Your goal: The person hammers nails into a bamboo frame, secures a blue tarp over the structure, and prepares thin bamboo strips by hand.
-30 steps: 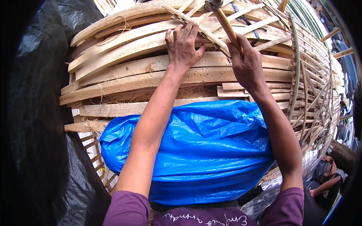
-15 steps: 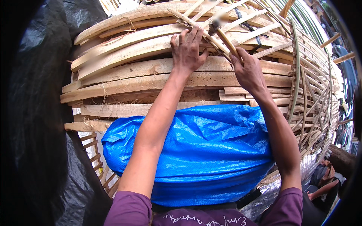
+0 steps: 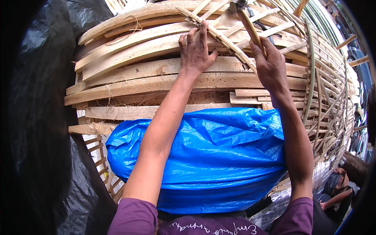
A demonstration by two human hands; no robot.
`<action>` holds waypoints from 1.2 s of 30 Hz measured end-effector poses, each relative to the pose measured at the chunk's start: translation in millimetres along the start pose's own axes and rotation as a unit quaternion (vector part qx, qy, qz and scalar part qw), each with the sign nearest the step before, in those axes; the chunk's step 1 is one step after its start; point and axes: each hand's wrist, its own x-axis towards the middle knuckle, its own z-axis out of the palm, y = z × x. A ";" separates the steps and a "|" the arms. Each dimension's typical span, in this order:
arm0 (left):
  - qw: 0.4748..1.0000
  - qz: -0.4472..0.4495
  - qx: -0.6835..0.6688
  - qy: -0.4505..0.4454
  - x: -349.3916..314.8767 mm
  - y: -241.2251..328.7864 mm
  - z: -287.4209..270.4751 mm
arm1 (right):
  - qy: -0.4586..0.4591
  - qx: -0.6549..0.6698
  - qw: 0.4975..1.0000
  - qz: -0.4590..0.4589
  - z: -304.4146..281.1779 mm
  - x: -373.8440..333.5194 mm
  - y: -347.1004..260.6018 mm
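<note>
We have our right hand (image 3: 270, 62) wrapped firmly round a wooden-handled, dark-headed hammer (image 3: 250, 28), head standing out past the fist near top of view, likely so it can swing free; can't tell its height over the wood. Our left hand (image 3: 196, 53) is loosely spread, closed on nothing, index tip at a narrow pale wooden strip (image 3: 224, 38), probably to steady it. Strip lies slantwise across long, pale, rough-sawn wooden planks (image 3: 149, 85), which seem to back it. Crumpled shiny blue plastic sheeting (image 3: 219, 156) sits between our forearms, maybe as padding
</note>
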 end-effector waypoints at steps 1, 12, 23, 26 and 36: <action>1.000 -0.001 0.001 -0.003 -0.4 -1.2 -1.6 | 0.011 0.020 1.000 0.019 -8.9 2.6 -22.1; 1.000 -0.014 0.018 -0.019 3.4 1.3 -3.7 | -0.023 -0.015 0.999 0.030 -1.9 -0.5 4.7; 1.000 -0.005 0.015 -0.005 -1.1 -1.3 -3.0 | -0.085 -0.025 0.995 0.047 6.5 -2.3 6.3; 1.000 -0.006 0.013 -0.010 0.6 -0.3 -1.9 | 0.030 0.044 0.999 0.004 -12.0 11.6 -29.7; 1.000 -0.006 -0.004 -0.007 -2.5 -1.0 2.5 | -0.043 -0.011 0.997 0.058 -5.1 4.1 -0.2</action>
